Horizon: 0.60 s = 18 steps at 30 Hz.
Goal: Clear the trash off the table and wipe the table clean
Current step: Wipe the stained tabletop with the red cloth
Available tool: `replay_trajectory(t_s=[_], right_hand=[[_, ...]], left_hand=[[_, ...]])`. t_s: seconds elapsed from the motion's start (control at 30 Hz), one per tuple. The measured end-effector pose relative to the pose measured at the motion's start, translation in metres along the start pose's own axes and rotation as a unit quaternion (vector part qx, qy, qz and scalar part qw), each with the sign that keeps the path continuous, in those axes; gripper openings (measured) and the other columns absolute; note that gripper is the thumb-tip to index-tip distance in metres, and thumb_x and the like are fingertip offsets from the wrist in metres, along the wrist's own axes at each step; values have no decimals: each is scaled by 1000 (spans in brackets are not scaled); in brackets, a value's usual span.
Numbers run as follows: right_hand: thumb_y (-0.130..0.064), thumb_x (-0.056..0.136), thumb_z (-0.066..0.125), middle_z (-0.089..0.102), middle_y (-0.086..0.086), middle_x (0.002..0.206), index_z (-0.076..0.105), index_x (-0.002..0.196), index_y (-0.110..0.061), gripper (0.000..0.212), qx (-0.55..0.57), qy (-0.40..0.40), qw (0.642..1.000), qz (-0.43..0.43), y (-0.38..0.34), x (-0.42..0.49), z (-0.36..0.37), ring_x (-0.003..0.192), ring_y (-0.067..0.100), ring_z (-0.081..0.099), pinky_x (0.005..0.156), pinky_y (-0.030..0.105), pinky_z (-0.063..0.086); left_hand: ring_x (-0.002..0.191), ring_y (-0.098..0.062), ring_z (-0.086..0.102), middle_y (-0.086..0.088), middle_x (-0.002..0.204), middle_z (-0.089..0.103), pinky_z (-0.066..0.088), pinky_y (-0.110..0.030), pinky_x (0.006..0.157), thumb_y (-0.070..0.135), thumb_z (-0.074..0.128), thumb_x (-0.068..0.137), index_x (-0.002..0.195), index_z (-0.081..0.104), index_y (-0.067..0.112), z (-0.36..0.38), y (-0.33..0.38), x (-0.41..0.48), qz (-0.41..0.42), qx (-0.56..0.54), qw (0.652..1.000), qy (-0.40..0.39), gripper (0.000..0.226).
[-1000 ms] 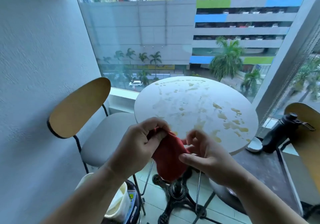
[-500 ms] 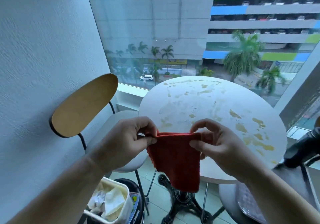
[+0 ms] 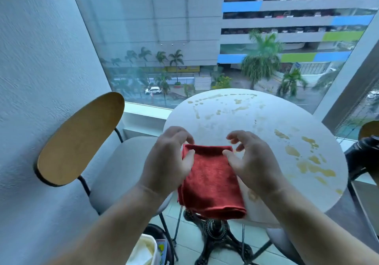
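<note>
Two far corners of red cloth [image 3: 211, 182] under thumbs; right hand [image 3: 254, 162] loose-fingered, left hand [image 3: 168, 162] pinch unclear. Likely soft, light, floppy over near table [image 3: 266, 121] edge; press flat.

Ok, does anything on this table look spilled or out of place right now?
Yes. Yellow-brown spill stains blotch the round white table, thickest along its right side and dotted along the far rim; they stand out against the pale top. The folded red cloth lies at the near edge and seems to overhang it slightly.
</note>
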State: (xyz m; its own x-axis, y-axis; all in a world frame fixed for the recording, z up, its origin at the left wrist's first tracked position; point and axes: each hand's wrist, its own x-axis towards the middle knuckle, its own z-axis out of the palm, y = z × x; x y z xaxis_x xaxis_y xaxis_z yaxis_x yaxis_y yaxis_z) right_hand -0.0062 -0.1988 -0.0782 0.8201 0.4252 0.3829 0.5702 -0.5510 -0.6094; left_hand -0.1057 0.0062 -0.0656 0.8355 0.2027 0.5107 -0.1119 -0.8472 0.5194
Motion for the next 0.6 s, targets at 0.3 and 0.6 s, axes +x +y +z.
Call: replay_trajectory(t_s=[0.3,0.6], right_hand=[[-30,88,69,64,-18,114,74,105,-31,18,-118,-102,986,-59,-36,-35,14,101,11,62,90,31,55],[-72,101,19,-22,-14,171,-8,162,-50,71,-227,-233,945,-26,-67,-39,49,159,13,-22,130,42,-7]], left_hand=[[99,-4,61,21,99,67,51,-37,92,42,73,83,89,73,32,5,-19,-34,56,17,996,-73,12],[96,-7,62,13,101,65,54,-30,86,18,73,88,98,73,25,2,-60,-4,-127,-105,986,31,12]])
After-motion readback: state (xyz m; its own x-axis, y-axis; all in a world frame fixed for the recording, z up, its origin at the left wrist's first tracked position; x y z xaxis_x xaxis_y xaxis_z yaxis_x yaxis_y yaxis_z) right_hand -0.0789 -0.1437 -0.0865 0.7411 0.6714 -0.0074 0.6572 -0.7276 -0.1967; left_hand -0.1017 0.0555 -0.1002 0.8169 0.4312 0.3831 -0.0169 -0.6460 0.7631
